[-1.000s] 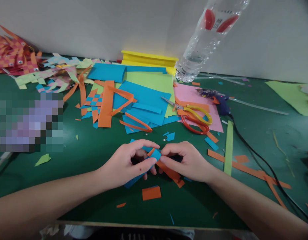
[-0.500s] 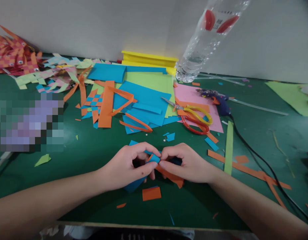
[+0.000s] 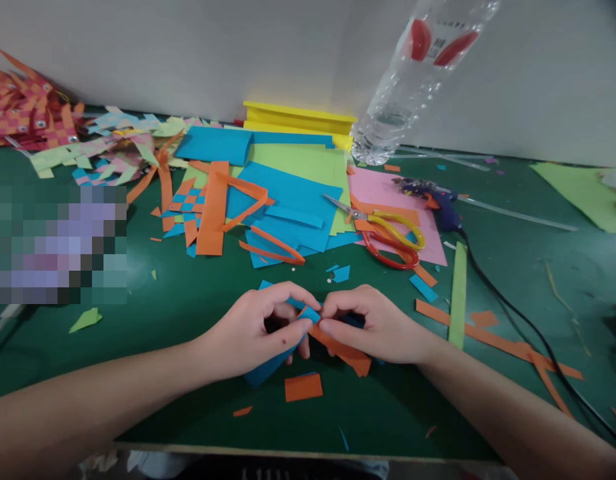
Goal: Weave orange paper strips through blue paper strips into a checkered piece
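Blue paper strips (image 3: 271, 360) and orange paper strips (image 3: 345, 352) cross each other between my two hands, low over the near middle of the table. My left hand (image 3: 261, 330) pinches the crossing from the left, thumb and forefinger on a small blue fold. From the right, my right hand (image 3: 373, 327) closes thumb and forefinger at the same spot, with an orange strip hanging beneath it. My fingers hide part of the strips. Just below lies a loose orange paper piece (image 3: 303, 387).
Scissors (image 3: 383, 227) with yellow and red handles rest on coloured paper sheets (image 3: 283, 193). A glue gun (image 3: 441, 203) trails its black cord to the right. A water bottle (image 3: 403, 93) leans at the back wall. Woven paper fish (image 3: 33, 110) are piled far left.
My hands stay almost in place. The fingers shift slightly, and a little more of the orange strip shows below the right hand.
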`<state>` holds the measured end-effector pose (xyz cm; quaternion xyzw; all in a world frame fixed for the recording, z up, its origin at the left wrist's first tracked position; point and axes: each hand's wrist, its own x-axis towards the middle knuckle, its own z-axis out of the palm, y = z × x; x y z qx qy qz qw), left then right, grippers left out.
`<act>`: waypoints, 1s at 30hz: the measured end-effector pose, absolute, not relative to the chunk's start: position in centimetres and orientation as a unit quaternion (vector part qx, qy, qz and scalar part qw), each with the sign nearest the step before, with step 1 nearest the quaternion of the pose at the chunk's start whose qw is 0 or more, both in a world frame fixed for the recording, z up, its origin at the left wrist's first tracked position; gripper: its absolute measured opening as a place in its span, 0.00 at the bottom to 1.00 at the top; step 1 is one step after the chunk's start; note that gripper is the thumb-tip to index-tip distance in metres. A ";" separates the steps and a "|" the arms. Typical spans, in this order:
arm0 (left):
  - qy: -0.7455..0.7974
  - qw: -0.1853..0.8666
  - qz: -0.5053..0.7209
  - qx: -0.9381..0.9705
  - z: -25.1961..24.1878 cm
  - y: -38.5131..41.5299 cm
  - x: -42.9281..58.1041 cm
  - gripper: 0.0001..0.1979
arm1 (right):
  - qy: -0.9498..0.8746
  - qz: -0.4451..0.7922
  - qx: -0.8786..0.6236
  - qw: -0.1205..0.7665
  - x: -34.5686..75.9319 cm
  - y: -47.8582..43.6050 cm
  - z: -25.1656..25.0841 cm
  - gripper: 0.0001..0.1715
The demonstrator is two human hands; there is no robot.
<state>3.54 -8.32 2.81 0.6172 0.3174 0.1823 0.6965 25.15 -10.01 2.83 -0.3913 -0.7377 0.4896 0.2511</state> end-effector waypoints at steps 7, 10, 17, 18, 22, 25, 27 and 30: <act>0.314 0.701 0.181 0.615 2.9 -8.2 3.6 0.08 | -0.737 0.497 -0.390 0.241 25.2 -10.0 3.0 0.11; 0.305 0.700 0.179 0.620 2.9 -8.4 3.6 0.08 | -0.739 0.497 -0.384 0.243 25.3 -10.0 3.0 0.10; 0.280 0.637 0.152 0.702 2.8 -8.5 3.5 0.11 | -0.739 0.498 -0.380 0.249 25.2 -10.0 2.9 0.10; 0.278 0.639 0.154 0.701 2.8 -8.5 3.5 0.11 | -0.740 0.496 -0.381 0.249 25.2 -10.0 2.9 0.10; 0.303 0.631 0.177 0.692 2.9 -8.3 3.5 0.11 | -0.738 0.494 -0.388 0.247 25.2 -10.0 3.0 0.08; 0.339 0.576 0.193 0.718 2.9 -8.3 3.5 0.08 | -0.735 0.497 -0.392 0.245 25.2 -10.0 3.0 0.08; 0.354 0.558 0.195 0.725 2.8 -8.3 3.5 0.07 | -0.734 0.496 -0.393 0.246 25.2 -10.0 3.0 0.08; 0.353 0.565 0.203 0.718 2.8 -8.3 3.5 0.07 | -0.736 0.495 -0.390 0.247 25.2 -9.9 3.0 0.08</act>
